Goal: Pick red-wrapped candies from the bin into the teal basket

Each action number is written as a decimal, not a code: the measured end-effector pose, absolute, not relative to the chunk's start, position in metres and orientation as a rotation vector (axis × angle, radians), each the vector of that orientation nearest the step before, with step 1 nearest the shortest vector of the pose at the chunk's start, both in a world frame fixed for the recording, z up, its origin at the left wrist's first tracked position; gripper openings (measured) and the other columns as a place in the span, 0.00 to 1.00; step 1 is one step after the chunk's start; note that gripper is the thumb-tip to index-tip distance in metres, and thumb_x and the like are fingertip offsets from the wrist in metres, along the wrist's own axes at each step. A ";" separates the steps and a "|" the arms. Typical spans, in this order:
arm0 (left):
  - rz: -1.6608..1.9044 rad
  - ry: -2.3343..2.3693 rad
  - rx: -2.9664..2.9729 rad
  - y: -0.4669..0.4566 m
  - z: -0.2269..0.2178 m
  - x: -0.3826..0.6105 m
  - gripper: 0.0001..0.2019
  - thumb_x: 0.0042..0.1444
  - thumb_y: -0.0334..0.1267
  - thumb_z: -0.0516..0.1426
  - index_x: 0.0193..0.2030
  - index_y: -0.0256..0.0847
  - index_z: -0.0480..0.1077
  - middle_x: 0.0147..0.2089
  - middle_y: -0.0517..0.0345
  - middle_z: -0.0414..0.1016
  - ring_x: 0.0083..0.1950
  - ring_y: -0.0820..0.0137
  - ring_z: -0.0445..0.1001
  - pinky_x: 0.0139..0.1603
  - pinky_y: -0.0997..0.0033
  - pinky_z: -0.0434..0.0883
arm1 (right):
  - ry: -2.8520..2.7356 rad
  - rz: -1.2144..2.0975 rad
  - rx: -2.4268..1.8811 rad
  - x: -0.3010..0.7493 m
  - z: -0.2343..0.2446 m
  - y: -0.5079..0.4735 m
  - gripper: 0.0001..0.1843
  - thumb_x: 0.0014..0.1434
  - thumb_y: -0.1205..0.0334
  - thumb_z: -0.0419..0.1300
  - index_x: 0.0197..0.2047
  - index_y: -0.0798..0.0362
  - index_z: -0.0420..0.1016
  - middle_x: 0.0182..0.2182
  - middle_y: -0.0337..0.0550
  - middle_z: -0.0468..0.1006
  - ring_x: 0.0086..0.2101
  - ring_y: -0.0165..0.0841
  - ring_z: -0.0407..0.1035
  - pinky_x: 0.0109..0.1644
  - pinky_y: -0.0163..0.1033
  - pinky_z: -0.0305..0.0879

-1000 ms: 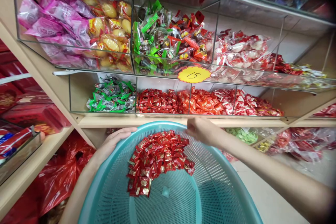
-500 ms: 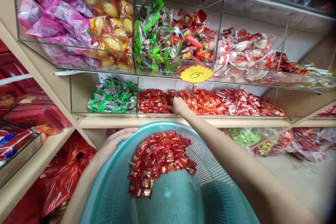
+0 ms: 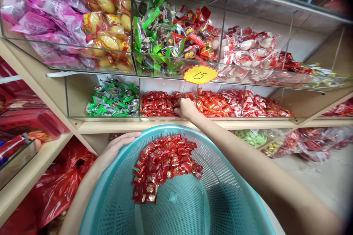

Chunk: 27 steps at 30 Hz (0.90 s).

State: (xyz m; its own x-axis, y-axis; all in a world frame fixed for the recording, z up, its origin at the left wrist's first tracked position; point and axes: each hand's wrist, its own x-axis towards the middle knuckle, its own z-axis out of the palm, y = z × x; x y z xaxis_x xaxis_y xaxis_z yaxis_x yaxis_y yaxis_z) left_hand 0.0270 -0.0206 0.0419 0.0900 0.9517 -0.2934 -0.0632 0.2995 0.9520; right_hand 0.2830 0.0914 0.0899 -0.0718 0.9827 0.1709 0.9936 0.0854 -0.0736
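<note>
A teal mesh basket fills the lower middle of the view, with a heap of small red-wrapped candies in it. My left hand grips the basket's far left rim, fingers curled over the edge. My right hand reaches into the glass bin of red candies on the lower shelf, its fingers bent down among the wrappers at the bin's right end. What those fingers hold is hidden.
Glass bins line two shelves: green-and-silver candies, orange-red candies, pink packets, yellow sweets. A yellow "15" price tag hangs on the upper bin's front. Red bags sit at lower left.
My right hand moved from above the basket's rim up into the red candy bin and now stays there. The view has shifted slightly right. My left hand keeps its hold on the basket.
</note>
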 end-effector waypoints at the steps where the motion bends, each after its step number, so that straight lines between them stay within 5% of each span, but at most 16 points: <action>1: 0.967 1.239 0.953 -0.021 0.042 0.028 0.18 0.41 0.45 0.62 0.41 0.44 0.78 0.43 0.55 0.82 0.46 0.59 0.77 0.43 0.68 0.73 | -2.187 -0.111 -1.984 0.284 0.094 0.086 0.14 0.53 0.61 0.57 0.42 0.59 0.74 0.39 0.56 0.77 0.43 0.41 0.69 0.41 0.37 0.62; 9: 0.998 1.273 0.988 -0.018 0.038 0.028 0.21 0.39 0.47 0.62 0.41 0.43 0.78 0.46 0.53 0.81 0.49 0.56 0.76 0.44 0.66 0.73 | -2.086 0.227 -1.464 0.315 0.125 -0.005 0.12 0.55 0.63 0.53 0.41 0.57 0.70 0.31 0.42 0.76 0.29 0.28 0.66 0.35 0.33 0.59; 15: 1.015 1.263 0.997 -0.019 0.038 0.028 0.20 0.39 0.47 0.62 0.40 0.44 0.78 0.46 0.54 0.81 0.48 0.55 0.76 0.44 0.64 0.73 | -2.248 0.534 -1.621 0.359 0.080 -0.072 0.09 0.56 0.62 0.53 0.36 0.54 0.72 0.25 0.39 0.74 0.25 0.28 0.65 0.29 0.33 0.57; 27: 0.993 1.266 0.958 -0.016 0.034 0.027 0.22 0.39 0.48 0.62 0.43 0.43 0.77 0.45 0.53 0.81 0.47 0.57 0.76 0.43 0.66 0.73 | -2.553 0.328 -1.803 0.356 0.016 -0.072 0.08 0.55 0.71 0.53 0.37 0.56 0.71 0.35 0.48 0.76 0.36 0.34 0.69 0.38 0.36 0.59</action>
State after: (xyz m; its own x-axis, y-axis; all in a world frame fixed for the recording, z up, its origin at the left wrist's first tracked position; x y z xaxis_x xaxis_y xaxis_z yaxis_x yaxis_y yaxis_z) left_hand 0.0269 -0.0164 0.0343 0.0423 0.9549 -0.2938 -0.0574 0.2959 0.9535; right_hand 0.3560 -0.0717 0.0161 -0.3416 0.9321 -0.1204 0.9323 0.3198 -0.1690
